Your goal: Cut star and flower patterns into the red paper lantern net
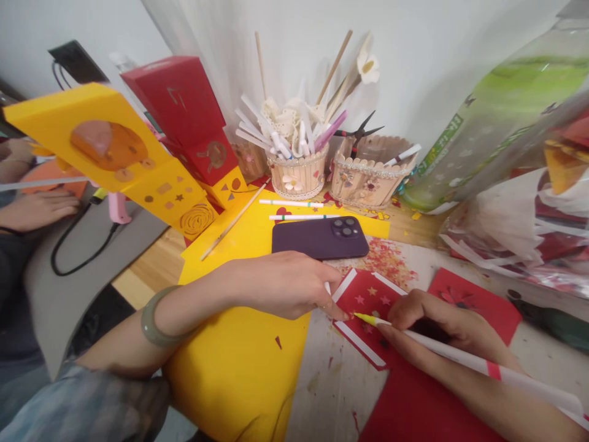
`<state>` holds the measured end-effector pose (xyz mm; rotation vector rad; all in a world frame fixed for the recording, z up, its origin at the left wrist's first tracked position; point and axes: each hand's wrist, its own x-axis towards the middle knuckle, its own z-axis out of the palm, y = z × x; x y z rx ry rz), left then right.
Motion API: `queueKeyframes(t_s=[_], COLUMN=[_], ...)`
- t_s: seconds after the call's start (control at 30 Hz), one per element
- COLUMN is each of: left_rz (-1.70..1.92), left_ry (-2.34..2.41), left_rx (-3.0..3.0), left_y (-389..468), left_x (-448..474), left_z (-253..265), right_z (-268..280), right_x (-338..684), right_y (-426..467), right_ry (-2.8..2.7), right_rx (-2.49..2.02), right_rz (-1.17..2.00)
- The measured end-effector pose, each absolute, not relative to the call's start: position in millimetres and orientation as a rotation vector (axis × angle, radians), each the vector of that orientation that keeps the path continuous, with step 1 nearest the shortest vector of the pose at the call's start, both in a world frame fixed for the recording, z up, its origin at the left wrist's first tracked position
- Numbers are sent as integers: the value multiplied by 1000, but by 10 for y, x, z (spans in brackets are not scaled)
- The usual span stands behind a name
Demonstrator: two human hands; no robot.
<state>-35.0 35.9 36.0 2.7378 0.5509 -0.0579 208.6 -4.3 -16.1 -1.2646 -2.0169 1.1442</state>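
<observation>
- Hands: left hand (294, 285), fingertips at the left edge of a red card (373, 304), and whether they pinch anything cannot be told; right hand (453, 319), fingers closed around a white marker (460, 356), yellow tip by the left fingertips.
- Yellow sheet (239, 368): spread on the counter (416, 230), beneath the left forearm.
- Bottle (488, 116): green liquid within, tilted in view at right.
- Yellow box (165, 178): cut-out shapes, standing at left; red box (184, 104) just beside it.
- Two baskets: round basket (294, 178) filled with sticks; oblong basket (368, 178) holding pliers (361, 132).
- Phone (304, 239): dark purple, beyond the left hand.
- Red card: between the hands, white strips along its edges.
- Stars (372, 291): small, on the card.
</observation>
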Motion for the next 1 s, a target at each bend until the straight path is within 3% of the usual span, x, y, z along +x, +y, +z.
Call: queueKeyframes(t_s=[0.27,0.63,1.0], left_rz=[-55,-71,-65], left_ry=[544,556,545], left_rx=[2742,2734,2738], left_y=[362,361,366], left_x=[-355,-348,-351], left_z=[364,370,368], right_z=[-85,-67,-119], right_x=[2074,2002,2085], right_y=[-50,-101,-21], right_ry=[-2045,-1863,-2051], right_rx=[-1287,-1343,-1285], right_rz=[1289,1227,1128])
